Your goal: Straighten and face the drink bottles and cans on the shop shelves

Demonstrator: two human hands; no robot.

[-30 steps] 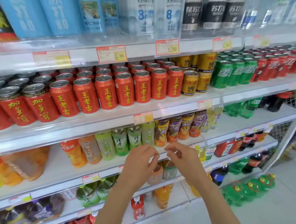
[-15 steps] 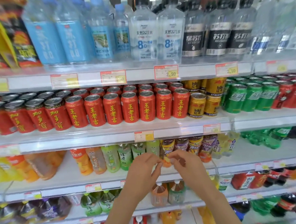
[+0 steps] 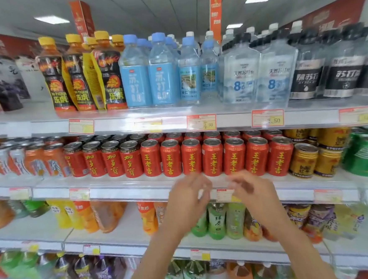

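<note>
The row of red metal cans with yellow characters [image 3: 212, 157] stands straight, labels out. Just below it our left hand [image 3: 187, 199] and right hand [image 3: 255, 194] hover; blur hides each grip. Above that row, yellow-capped dark plastic bottles [image 3: 80, 76] look twisted, so we judge work remains.

Mid cans [image 3: 212, 159], above my l. hand [image 3: 186, 202]: 王老吉;
Left cans [image 3: 112, 161]: 加多寶;
Yellow-cap btls [image 3: 58, 82]: HI-TIGER, 乐虎;
Clear btls [image 3: 241, 76]: 天然苏打水, big 8;
Price tags [image 3: 201, 123]: 2.50 on two I can read;
Green btl [image 3: 217, 228], low down: 绿茶
</note>
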